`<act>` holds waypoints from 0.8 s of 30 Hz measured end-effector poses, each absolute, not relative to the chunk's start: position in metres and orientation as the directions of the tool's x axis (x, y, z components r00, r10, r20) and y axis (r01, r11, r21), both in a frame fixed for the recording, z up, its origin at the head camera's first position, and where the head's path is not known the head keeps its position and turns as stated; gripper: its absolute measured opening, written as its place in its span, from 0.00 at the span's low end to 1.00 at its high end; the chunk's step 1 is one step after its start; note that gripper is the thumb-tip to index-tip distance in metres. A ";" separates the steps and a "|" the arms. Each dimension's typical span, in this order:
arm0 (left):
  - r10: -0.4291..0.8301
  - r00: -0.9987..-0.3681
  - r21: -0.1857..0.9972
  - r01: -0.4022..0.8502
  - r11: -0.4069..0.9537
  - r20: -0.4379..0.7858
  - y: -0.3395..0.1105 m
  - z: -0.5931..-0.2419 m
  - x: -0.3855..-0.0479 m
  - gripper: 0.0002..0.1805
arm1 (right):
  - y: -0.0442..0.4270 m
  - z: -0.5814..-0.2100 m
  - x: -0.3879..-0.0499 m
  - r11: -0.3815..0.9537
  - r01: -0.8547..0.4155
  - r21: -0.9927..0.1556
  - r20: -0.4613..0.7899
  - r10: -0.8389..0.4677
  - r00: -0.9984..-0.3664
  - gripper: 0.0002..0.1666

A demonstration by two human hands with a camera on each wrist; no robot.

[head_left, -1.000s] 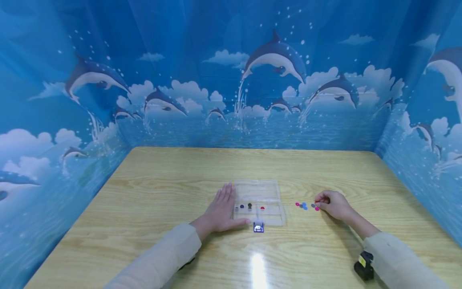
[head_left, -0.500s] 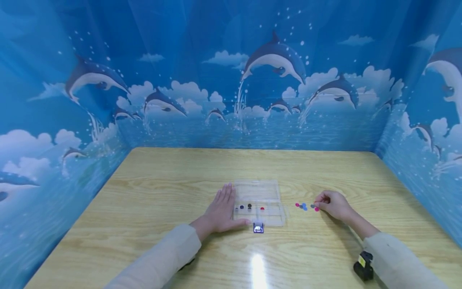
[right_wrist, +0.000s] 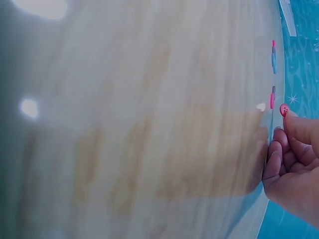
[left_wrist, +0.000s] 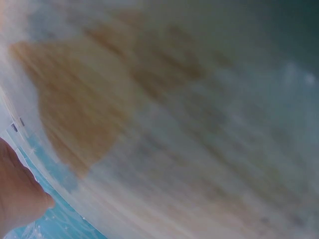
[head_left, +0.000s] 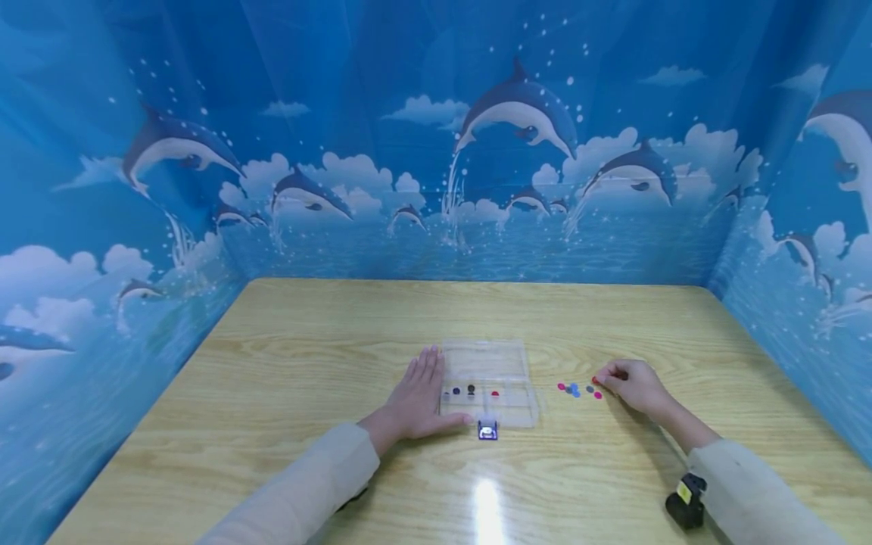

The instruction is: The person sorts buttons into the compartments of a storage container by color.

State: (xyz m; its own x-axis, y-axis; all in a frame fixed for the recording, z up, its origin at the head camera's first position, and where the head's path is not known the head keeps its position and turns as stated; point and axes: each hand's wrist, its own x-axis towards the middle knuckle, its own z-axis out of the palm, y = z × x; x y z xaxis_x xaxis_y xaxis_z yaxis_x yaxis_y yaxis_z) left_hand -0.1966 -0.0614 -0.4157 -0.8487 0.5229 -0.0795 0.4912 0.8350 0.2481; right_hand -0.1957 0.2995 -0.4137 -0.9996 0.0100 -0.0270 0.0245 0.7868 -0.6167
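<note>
A clear plastic box (head_left: 485, 359) lies with its lid laid back on the table, dark buttons (head_left: 471, 389) and a red one (head_left: 495, 393) in its compartments. Along its left side the left hand (head_left: 418, 397) lies flat, fingers straight, thumb at the front edge. The right hand (head_left: 633, 384) pinches a red button (right_wrist: 284, 109) between thumb and fingertips, just off the table in the right wrist view. Left of that hand are loose buttons: pink (head_left: 598, 395), grey (head_left: 590, 389) and several blue (head_left: 575, 389). In the left wrist view only part of the left hand (left_wrist: 20, 191) shows.
A small dark-blue-edged piece (head_left: 487, 430) stands at the box's front edge. A black device (head_left: 686, 501) is at the right wrist. The wooden table (head_left: 341, 318) is bordered by a blue dolphin-print curtain (head_left: 409, 151) at the back and sides.
The right hand has shifted slightly, and the red button between its fingertips now shows clearly above the loose grey and pink ones. The left hand and the box have stayed in place.
</note>
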 end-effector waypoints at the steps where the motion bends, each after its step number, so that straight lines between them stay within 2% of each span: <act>1: 0.523 -0.849 0.248 0.491 0.835 -0.080 -0.061 -0.416 -0.197 0.59 | 0.300 -0.413 -0.196 0.786 0.027 -0.618 -0.027 0.012 -1.000 0.08; 24: 0.526 -0.847 0.252 0.495 0.832 -0.071 -0.062 -0.416 -0.197 0.59 | 0.296 -0.408 -0.191 0.740 0.071 -0.669 -0.011 0.085 -0.996 0.14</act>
